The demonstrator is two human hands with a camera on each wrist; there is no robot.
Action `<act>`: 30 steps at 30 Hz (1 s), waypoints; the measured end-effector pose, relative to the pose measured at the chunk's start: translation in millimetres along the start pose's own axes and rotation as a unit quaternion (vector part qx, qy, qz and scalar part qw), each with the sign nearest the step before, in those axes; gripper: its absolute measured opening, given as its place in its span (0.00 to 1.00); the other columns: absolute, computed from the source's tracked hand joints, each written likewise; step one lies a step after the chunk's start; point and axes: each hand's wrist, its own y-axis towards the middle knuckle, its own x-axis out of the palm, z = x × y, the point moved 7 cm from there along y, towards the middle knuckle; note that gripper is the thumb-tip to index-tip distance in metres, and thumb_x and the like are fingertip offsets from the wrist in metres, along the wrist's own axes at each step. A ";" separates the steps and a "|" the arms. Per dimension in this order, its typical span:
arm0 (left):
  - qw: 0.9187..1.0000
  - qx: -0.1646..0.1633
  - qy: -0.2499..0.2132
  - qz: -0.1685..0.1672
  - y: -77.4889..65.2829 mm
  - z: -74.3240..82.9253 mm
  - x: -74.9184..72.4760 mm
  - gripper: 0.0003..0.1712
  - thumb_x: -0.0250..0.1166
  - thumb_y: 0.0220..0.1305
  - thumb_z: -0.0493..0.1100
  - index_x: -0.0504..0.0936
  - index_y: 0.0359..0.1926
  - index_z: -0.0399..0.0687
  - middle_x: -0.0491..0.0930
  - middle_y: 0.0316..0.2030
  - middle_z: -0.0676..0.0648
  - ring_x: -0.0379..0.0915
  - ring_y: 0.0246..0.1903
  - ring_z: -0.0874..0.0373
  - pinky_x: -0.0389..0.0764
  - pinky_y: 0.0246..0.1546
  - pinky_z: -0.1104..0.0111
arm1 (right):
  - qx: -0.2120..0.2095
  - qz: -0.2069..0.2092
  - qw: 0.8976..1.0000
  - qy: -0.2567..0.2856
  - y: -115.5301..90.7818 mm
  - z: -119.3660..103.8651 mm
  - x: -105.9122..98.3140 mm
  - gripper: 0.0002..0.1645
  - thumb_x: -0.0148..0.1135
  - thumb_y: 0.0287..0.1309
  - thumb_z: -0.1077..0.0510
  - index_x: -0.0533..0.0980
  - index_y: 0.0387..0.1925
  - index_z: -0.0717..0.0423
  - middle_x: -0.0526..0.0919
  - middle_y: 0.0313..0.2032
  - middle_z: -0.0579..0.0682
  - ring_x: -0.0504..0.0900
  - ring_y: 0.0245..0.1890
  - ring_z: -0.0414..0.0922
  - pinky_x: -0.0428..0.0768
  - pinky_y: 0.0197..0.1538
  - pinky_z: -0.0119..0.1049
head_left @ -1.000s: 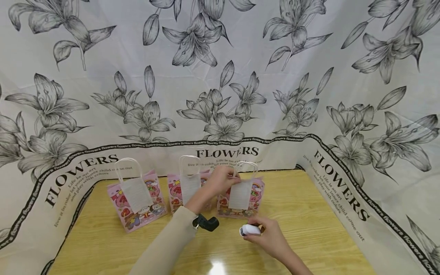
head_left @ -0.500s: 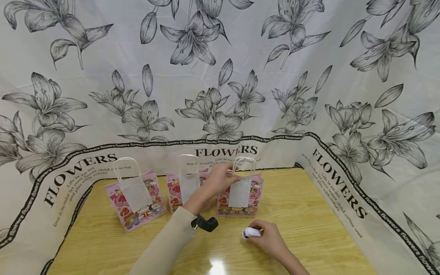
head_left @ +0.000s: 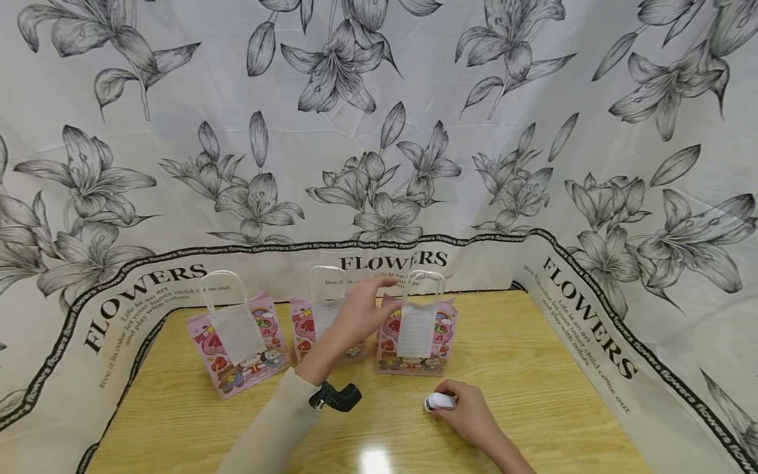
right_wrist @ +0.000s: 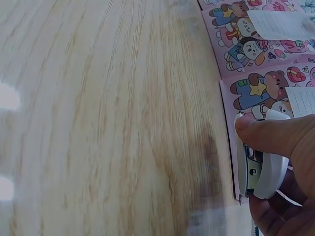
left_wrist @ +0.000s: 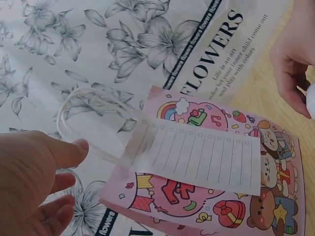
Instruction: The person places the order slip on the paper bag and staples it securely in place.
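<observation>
A pink cartoon gift bag (head_left: 445, 329) stands at the right of a row, with a lined white paper slip (head_left: 416, 334) on its front and white handles (left_wrist: 74, 105) on top. Just left of its top edge hovers my left hand (head_left: 362, 313), thumb and fingers spread apart and holding nothing. In the left wrist view, a gap shows between that hand (left_wrist: 37, 172) and the bag. My right hand (head_left: 470, 411) grips a small white stapler (head_left: 441, 401) over the table in front of this bag. The right wrist view shows the stapler (right_wrist: 268, 157) between thumb and fingers.
Two similar pink bags with lined slips, the middle bag (head_left: 302, 329) and the left bag (head_left: 274, 332), stand along the back; my left forearm partly covers the middle one. A floral curtain (head_left: 379, 151) hangs behind and beside the wooden table (head_left: 533, 382).
My left hand has come away from the top of the right bag and its slip, shifting left with fingers parted. The right hand has drifted slightly right, still gripping the stapler.
</observation>
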 end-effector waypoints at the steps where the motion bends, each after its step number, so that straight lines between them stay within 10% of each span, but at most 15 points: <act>1: 1.000 0.006 0.003 0.009 -2.7 -0.5 -3.2 0.25 0.68 0.63 0.46 0.76 0.60 0.45 0.78 0.55 0.47 0.71 0.57 0.52 0.72 0.57 0.59 | -0.002 0.001 1.000 -0.001 0.7 0.8 0.1 0.18 0.82 0.37 0.58 0.80 0.31 0.45 0.82 0.31 0.38 0.78 0.32 0.36 0.76 0.34 0.32; 12: 0.999 0.033 -0.019 0.016 -50.4 -15.6 -23.8 0.11 0.68 0.62 0.37 0.84 0.46 0.41 0.83 0.44 0.45 0.79 0.40 0.50 0.80 0.38 0.55 | -0.006 -0.004 1.000 0.000 4.1 11.5 5.6 0.18 0.81 0.38 0.60 0.80 0.32 0.46 0.82 0.31 0.38 0.78 0.32 0.36 0.76 0.34 0.32; 30: 0.993 -0.093 -0.027 -0.061 -154.4 -106.9 -21.8 0.05 0.64 0.67 0.44 0.86 0.40 0.55 0.84 0.34 0.59 0.79 0.35 0.65 0.80 0.38 0.65 | 0.006 0.007 1.000 0.000 0.0 22.3 9.0 0.19 0.82 0.36 0.57 0.80 0.32 0.48 0.82 0.31 0.39 0.78 0.32 0.37 0.77 0.34 0.33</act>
